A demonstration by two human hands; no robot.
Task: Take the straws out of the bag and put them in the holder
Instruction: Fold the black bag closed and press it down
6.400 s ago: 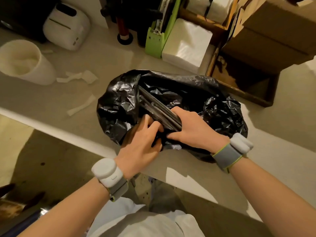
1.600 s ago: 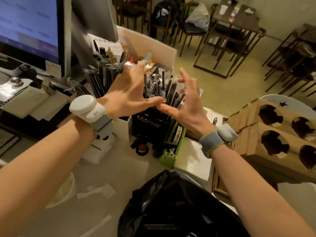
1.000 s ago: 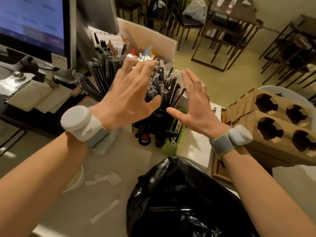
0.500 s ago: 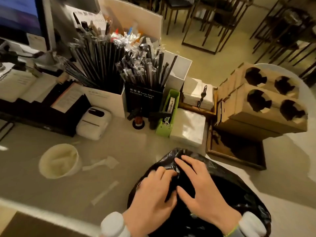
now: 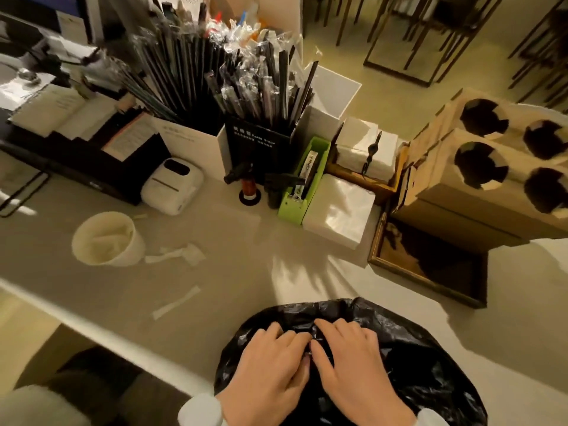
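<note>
A pale surface (image 5: 233,247) runs along the front of a dim café, with dark chairs and tables on the floor beyond it. At its near edge lies a crumpled black plastic bag (image 5: 424,364), glossy and thin. Both hands rest on the bag's top: the left hand (image 5: 270,364) and right hand (image 5: 353,361) sit side by side, fingers curled into the folds at the mouth, pinching plastic. Whether either has a straw in its grip cannot be told, since the fingertips are buried in the black film.

No straws show in the bag; its contents are hidden. Beyond the bag, at the far side of the surface, stands the black straw holder (image 5: 261,155), already crowded with wrapped black straws (image 5: 261,84) fanning outward, just beside a white box (image 5: 196,146) likewise packed with dark straws.

Risks, as I judge them: the thin film could tear or snag if pulled hard, spilling straws off the near edge. The holder is so full that pushing more in may tip leaning straws out or bend them. A green dispenser (image 5: 304,179) and a napkin stack (image 5: 338,210) lie between bag and holder, and could be knocked.
</note>
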